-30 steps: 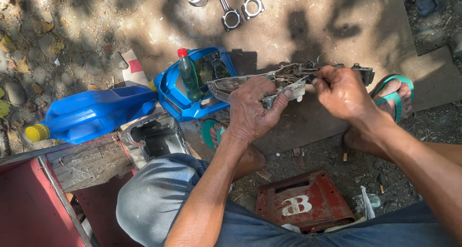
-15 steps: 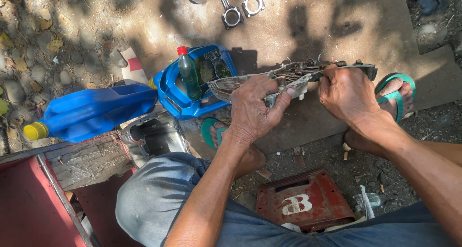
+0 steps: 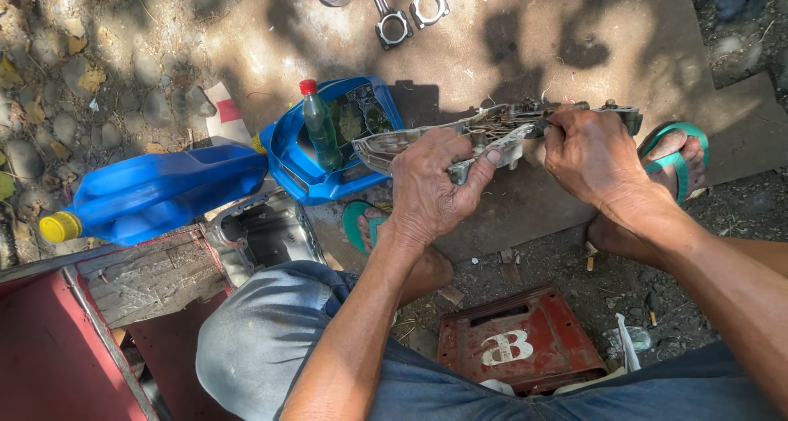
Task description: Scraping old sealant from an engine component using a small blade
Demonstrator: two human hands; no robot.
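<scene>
Both hands are holding one long, grimy metal engine part up over the brown sheet that is covering the ground. The left hand is wrapping around the part's middle from below, fingers curled tight and the thumb pressing along its near edge. The right hand is closing in a fist over the far end, and whether it is gripping a small tool as well cannot be told.

Compared with a second ago, the right hand is sitting a little farther along the part, and the part is lying more level and slightly higher against the sheet. The left hand's grip is looking unchanged. That suggests the person is steadying the piece with the left hand while working the other end with the right, though the exact action is hidden under the fist.

Just behind the left hand, a blue plastic tray is resting on the ground with a small green bottle with a red cap standing in it. A blue jug with a yellow cap is lying on its side to the left. Metal rods with ring ends are lying at the top of the sheet. A red metal plate is sitting near the person's knees, and a foot in a green sandal is resting beyond the right hand.
</scene>
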